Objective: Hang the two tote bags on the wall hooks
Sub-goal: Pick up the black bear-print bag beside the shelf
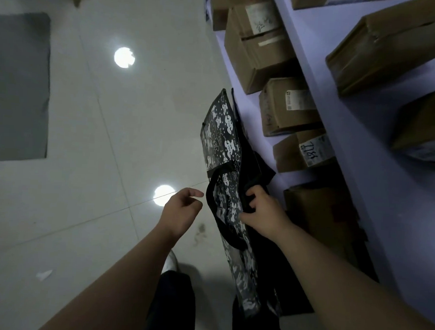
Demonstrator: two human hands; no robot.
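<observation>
**Right hand on the bags, left hand free beside the strap**

Nearest the camera, two bare forearms reach forward and down over the pale tiled floor. The right hand is closed on dark fabric at the upper edge of the black tote bag printed with white cartoon figures; its fingers curl into the cloth where a plain black tote bag lies pressed against the printed one. Whether the grip takes one bag or both is hard to tell in this dim view.

The left hand holds nothing, fingers loosely spread and pointing right, just beside the printed bag's black loop handle, apart from it by a small gap.

The printed bag's long axis runs away from the person, along the base of the lilac shelving unit, with the plain bag between it and the shelf. So the handle lies straight to the right of the free hand, the nearer one to it.

Farther off, brown cardboard boxes fill the shelves. No wall hooks are in sight; hanging has not begun.
</observation>
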